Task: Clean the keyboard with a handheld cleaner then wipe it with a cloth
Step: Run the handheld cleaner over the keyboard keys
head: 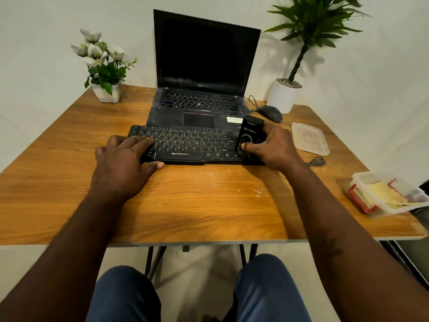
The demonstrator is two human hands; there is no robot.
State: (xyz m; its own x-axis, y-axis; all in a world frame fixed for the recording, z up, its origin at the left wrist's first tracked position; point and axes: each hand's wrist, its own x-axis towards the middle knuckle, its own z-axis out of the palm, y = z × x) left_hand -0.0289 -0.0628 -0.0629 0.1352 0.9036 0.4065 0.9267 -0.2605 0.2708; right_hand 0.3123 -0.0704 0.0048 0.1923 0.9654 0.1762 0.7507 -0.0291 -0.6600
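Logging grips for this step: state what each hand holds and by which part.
The right hand grips the handheld cleaner around its lower body, thumb on its front. The left hand holds nothing; its fingers lie flat on the keyboard.

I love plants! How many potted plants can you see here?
2. A white-flowered plant stands at the table's back left corner; a tall green leafy plant stands at the back right, behind the computer mouse. None look hidden.

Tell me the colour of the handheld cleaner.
The handheld cleaner is black with pale lettering; the head view shows it.
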